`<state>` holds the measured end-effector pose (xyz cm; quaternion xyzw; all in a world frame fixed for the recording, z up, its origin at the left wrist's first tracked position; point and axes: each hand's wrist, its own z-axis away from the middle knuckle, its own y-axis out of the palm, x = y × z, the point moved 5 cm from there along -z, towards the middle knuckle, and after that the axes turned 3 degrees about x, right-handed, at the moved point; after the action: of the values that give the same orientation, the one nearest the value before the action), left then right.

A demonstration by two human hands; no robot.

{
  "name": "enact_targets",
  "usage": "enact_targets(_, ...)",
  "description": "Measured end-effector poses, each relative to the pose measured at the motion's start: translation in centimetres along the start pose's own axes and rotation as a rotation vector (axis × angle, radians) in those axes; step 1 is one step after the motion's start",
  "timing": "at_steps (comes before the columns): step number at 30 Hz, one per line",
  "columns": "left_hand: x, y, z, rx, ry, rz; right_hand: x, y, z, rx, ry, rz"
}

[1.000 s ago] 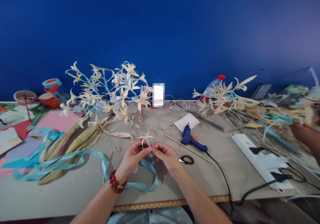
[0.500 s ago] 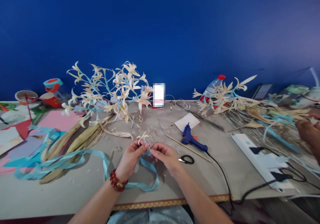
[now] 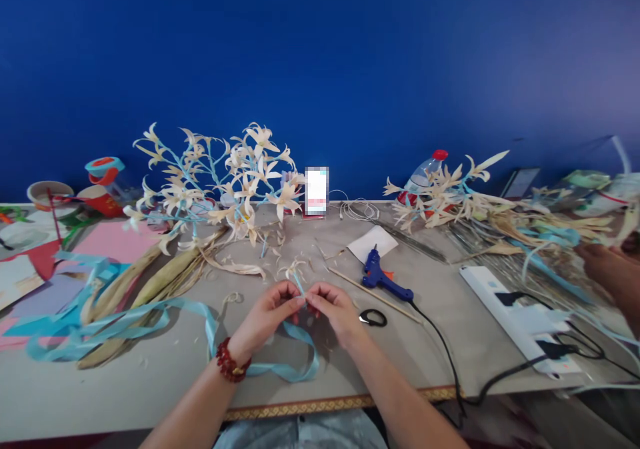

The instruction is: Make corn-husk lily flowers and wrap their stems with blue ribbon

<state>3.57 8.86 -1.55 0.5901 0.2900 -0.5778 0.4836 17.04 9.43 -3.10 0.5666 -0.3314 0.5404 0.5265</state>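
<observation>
A small cream flower (image 3: 293, 266) on a light-blue wrapped stem (image 3: 299, 281) stands upright between my hands. My left hand (image 3: 275, 307) is closed, thumb and fingers pinching the stem low down. Right beside it my right hand (image 3: 331, 302) is closed too, its fingertips pinching the light-blue ribbon where it meets the stem. The two sets of fingertips almost touch, and the exact contact is partly hidden. From beneath the hands a loop of light-blue ribbon (image 3: 305, 369) trails onto the table and runs off left.
Branches of finished flowers (image 3: 215, 175) stand behind. Dried husks (image 3: 155, 285) and coloured paper (image 3: 117, 241) lie left. A blue glue gun (image 3: 383, 279), scissors (image 3: 374, 317), a wooden stick (image 3: 375, 295) and a power strip (image 3: 500, 315) lie right. Another person's hand (image 3: 613, 265) is at far right.
Both hands have slid down the stem, so more of it shows below the flower, and my fingertips have come closer together. The other person's hand has shifted slightly left.
</observation>
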Motion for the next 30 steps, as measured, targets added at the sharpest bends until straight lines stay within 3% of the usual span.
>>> enact_targets(4,-0.2,0.2,0.2,0.033,-0.041,-0.043,0.4,-0.3,0.0,0.043,-0.036,0.171)
enact_targets(7,-0.9,0.3,0.7,-0.003,-0.045,-0.044,2.5,-1.5,1.1,0.055,-0.150,0.427)
enact_targets(12,-1.5,0.1,2.2,-0.064,-0.059,-0.050,6.0,-5.9,5.7,-0.129,-0.334,1.098)
enact_targets(15,-0.5,-0.2,3.0,-0.081,-0.078,-0.040,5.4,-8.1,8.1,-0.117,-0.294,1.395)
enact_targets(18,1.2,-0.3,3.5,-0.085,-0.138,-0.009,4.1,-8.9,9.3,-0.071,-0.255,1.575)
enact_targets(22,2.7,0.0,3.8,-0.094,-0.214,0.076,3.4,-8.7,9.3,-0.051,-0.202,1.706)
enact_targets(26,2.9,0.0,4.0,-0.103,-0.231,0.107,3.6,-9.2,9.0,-0.049,-0.040,1.717)
enact_targets(28,2.9,-0.1,4.0,-0.110,-0.225,0.103,3.8,-9.9,9.1,-0.088,0.039,1.601)
enact_targets(30,2.9,-0.1,4.0,-0.111,-0.207,0.102,3.4,-10.3,9.3,-0.060,0.126,1.303)
